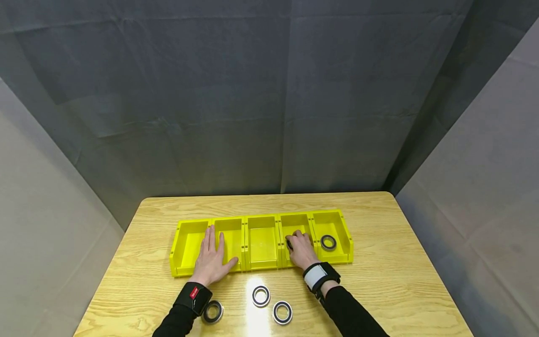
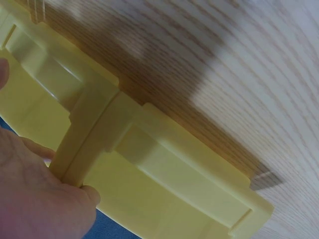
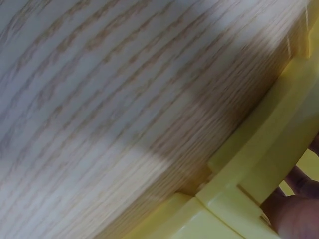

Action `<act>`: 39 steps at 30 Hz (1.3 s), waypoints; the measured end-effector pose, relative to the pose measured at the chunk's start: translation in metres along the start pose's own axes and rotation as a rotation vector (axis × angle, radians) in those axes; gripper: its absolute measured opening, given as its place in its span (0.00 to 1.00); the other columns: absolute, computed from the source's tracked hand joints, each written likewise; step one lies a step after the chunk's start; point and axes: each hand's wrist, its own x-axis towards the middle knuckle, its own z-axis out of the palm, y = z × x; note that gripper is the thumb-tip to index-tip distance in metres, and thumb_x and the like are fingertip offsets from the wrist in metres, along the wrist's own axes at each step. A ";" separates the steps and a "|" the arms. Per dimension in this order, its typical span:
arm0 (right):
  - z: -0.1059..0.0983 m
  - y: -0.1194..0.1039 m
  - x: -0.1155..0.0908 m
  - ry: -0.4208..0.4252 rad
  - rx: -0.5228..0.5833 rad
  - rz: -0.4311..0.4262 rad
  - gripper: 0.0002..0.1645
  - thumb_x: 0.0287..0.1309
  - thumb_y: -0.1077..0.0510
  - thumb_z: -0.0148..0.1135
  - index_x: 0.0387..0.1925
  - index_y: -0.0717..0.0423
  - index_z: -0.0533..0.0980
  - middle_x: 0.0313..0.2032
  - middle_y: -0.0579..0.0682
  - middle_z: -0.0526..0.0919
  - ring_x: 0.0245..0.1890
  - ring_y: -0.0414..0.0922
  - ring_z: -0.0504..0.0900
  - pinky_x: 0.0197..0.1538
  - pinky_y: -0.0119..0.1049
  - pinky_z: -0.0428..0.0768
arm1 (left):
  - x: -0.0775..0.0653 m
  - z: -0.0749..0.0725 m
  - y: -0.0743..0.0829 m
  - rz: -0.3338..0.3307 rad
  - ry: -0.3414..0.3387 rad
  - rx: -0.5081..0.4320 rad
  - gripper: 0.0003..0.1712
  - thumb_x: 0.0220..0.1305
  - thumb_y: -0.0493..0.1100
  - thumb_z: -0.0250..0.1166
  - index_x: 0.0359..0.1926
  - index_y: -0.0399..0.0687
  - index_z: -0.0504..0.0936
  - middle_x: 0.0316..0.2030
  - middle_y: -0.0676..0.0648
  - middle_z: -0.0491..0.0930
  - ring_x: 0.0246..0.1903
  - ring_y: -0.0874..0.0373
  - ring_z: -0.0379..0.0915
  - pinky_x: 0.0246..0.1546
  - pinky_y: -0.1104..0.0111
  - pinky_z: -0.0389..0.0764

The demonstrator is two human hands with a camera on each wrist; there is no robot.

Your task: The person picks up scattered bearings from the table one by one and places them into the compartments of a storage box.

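- At three o'clock from the centre of the yellow bin row (image 1: 262,267), your right hand (image 1: 303,251) reaches into the fourth compartment from the left, its fingers pinching a partly hidden dark ring (image 1: 289,244).
- At eight o'clock, your left hand (image 1: 212,263) lies across the divider (image 2: 92,127) between the first two compartments, fingers straight, thumb spread.
- Farther out at three o'clock, a second ring (image 1: 328,249) occupies the fifth compartment.
- Nearer you, the wooden surface (image 1: 366,299) bears three loose rings (image 1: 254,297): six o'clock, between five and six, and seven, beside your left wristband (image 1: 195,298).
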 end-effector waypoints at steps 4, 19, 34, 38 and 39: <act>-0.001 0.000 -0.001 0.003 -0.006 -0.003 0.22 0.52 0.70 0.71 0.51 0.62 0.83 0.47 0.63 0.82 0.50 0.60 0.79 0.59 0.56 0.76 | 0.000 0.001 0.001 -0.001 0.006 -0.004 0.52 0.67 0.60 0.62 0.76 0.30 0.53 0.79 0.28 0.33 0.79 0.33 0.29 0.78 0.41 0.46; -0.012 -0.009 -0.007 0.098 0.042 -0.015 0.15 0.61 0.65 0.66 0.50 0.60 0.83 0.57 0.63 0.80 0.62 0.63 0.76 0.65 0.56 0.76 | 0.002 0.003 -0.001 -0.009 0.000 0.008 0.52 0.67 0.60 0.62 0.77 0.31 0.52 0.79 0.28 0.31 0.79 0.33 0.28 0.78 0.41 0.45; -0.027 -0.012 -0.013 0.161 0.124 -0.034 0.16 0.61 0.63 0.65 0.51 0.59 0.83 0.59 0.61 0.79 0.63 0.58 0.76 0.64 0.55 0.78 | 0.002 0.006 -0.005 0.009 0.047 -0.013 0.53 0.64 0.60 0.63 0.76 0.29 0.54 0.79 0.28 0.33 0.79 0.33 0.29 0.77 0.40 0.46; -0.030 -0.009 -0.015 0.208 0.134 -0.038 0.16 0.61 0.63 0.66 0.51 0.58 0.84 0.58 0.60 0.80 0.62 0.58 0.76 0.65 0.55 0.77 | 0.001 0.002 -0.001 0.005 0.039 -0.024 0.52 0.64 0.58 0.64 0.75 0.28 0.55 0.78 0.27 0.35 0.79 0.33 0.30 0.77 0.39 0.48; -0.030 -0.007 -0.016 0.229 0.133 -0.044 0.16 0.60 0.63 0.66 0.51 0.59 0.84 0.58 0.60 0.80 0.62 0.59 0.76 0.65 0.56 0.76 | 0.001 0.001 0.000 0.005 0.035 -0.023 0.52 0.65 0.58 0.64 0.75 0.28 0.55 0.78 0.26 0.35 0.79 0.32 0.31 0.77 0.39 0.48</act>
